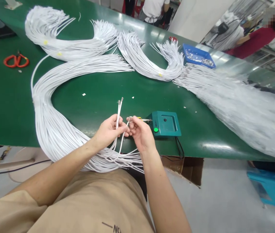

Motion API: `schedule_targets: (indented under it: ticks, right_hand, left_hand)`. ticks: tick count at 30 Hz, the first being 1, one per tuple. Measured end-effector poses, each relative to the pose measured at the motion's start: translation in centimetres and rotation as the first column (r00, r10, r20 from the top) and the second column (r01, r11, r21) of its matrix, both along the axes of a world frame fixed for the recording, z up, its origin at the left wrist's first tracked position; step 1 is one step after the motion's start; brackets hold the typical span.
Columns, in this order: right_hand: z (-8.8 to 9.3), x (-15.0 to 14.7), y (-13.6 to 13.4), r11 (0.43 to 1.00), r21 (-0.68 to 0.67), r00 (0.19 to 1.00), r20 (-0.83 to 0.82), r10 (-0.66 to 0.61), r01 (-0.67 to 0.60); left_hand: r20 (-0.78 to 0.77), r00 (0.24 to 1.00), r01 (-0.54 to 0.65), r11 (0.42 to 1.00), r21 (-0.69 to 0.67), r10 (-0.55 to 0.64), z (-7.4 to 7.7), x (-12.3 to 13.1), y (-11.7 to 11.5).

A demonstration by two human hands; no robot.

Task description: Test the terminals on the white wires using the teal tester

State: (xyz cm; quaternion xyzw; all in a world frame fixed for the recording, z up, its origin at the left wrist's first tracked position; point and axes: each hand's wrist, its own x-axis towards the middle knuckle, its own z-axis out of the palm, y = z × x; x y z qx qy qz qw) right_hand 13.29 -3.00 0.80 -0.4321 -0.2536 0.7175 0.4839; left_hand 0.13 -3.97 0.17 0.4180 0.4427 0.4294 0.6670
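Note:
Several white cables [118, 118] stand upright in my left hand [110, 128], which is closed around them with their metal-tipped ends pointing up. My right hand [137, 127] pinches another white cable [122, 138] near its tip, close to the left fingers. Just beyond the right fingertips sits a small teal device [165, 124] with a green button and a thin metal tip facing my hand. A long bundle of white cables [55, 123] curves across the table, and its near ends hang over the edge by my lap.
More cable bundles [149, 63] lie further back on the green table [98, 94]. Orange-handled scissors [16, 60] are at the left. A blue tray [197, 56] holds small metal parts. Plastic-covered cables [244, 106] fill the right side. Other people [253, 40] are in the background.

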Motion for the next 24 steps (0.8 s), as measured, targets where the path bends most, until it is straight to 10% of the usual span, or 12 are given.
schedule_targets:
  ticks: [14,24]
  right_hand:
    - [-0.3,0.3,-0.3,0.999,-0.051,0.999,-0.03,0.015,-0.016]
    - [0.4,0.1,-1.0,0.979,0.195,0.898,0.417,-0.142,0.064]
  left_hand:
    - [-0.034,0.999,-0.02,0.999,0.044,0.022,-0.7,-0.1,-0.2]
    - [-0.139,0.989,0.062,0.988,0.143,-0.042,-0.8,-0.5,0.0]
